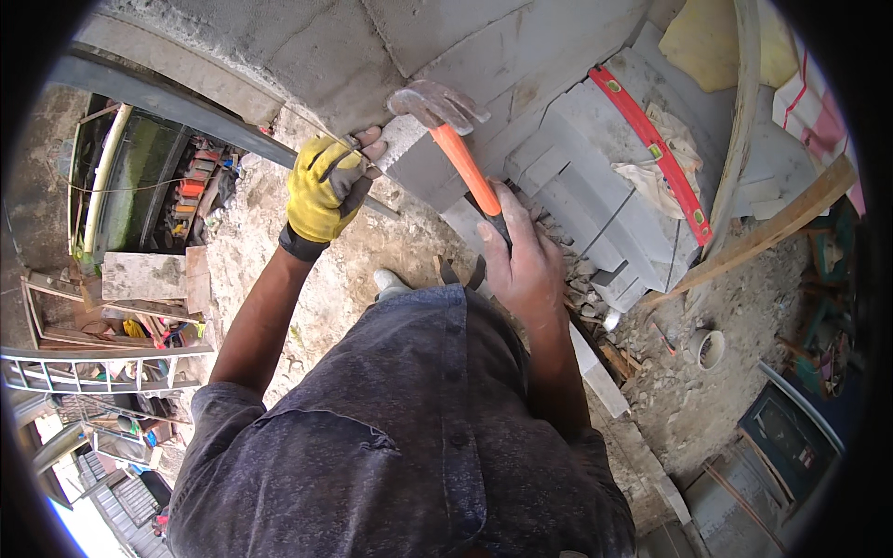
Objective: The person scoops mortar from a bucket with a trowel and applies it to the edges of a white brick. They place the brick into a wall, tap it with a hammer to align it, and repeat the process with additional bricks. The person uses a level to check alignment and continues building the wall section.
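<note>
My right hand is bare and dusty, closed round the dark grip of a claw hammer with an orange handle. The hammer's dusty metal head is raised close to the grey block wall. To its left, my left hand wears a yellow glove with bare fingertips. Its fingers are closed round a thin rod beside the end of a pale block. How far the rod runs beyond the fingers is hard to make out.
A long dark metal bar passes behind my left hand. At right, a red spirit level and a cloth lie on stacked grey blocks. Beyond are a curved wooden plank, a white bucket and rubble. A ladder lies left.
</note>
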Demonstrator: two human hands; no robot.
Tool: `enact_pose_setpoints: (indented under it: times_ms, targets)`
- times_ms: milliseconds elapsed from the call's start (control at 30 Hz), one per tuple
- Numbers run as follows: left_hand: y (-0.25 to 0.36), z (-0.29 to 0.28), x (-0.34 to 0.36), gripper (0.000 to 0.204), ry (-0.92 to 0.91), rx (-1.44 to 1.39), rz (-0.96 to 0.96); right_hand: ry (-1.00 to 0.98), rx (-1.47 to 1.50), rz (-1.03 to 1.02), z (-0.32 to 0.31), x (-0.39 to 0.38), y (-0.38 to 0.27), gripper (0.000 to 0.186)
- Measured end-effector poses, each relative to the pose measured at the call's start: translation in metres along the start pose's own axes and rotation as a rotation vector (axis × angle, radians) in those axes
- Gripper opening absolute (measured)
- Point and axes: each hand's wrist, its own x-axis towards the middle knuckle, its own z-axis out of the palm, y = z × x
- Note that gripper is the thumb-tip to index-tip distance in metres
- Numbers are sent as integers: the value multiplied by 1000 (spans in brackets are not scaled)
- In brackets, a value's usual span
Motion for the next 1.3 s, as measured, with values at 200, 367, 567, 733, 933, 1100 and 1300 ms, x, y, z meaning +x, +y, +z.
enact_pose_setpoints:
  times_ms: [200, 367, 567, 733, 933, 1100, 1300]
  targets:
    - [-1, 4, -3, 38, 37, 15, 10, -196, -102, 193, 2, 2, 6, 46]
    - [1, 1, -1, 38, -15, 3, -42, -129, -43, 126, 4, 1, 10, 46]
    - [1, -3, 1, 40, -3, 30, -13, -62, 102, 135, 6, 0, 17, 42]
    - [5, -6, 3, 47, -3, -11, -15, 14, 589, 598, 0, -7, 8, 37]
    - [6, -13, 16, 55, -179, -17, 5, -46, 602, 698, 2, -28, 8, 37]
    - [6, -17, 21, 53, -200, -49, 11, -47, 367, 524, 9, -70, 25, 38]
    - [3, -15, 20, 55, -198, -69, 32, -90, 249, 430, 28, -66, 23, 35]
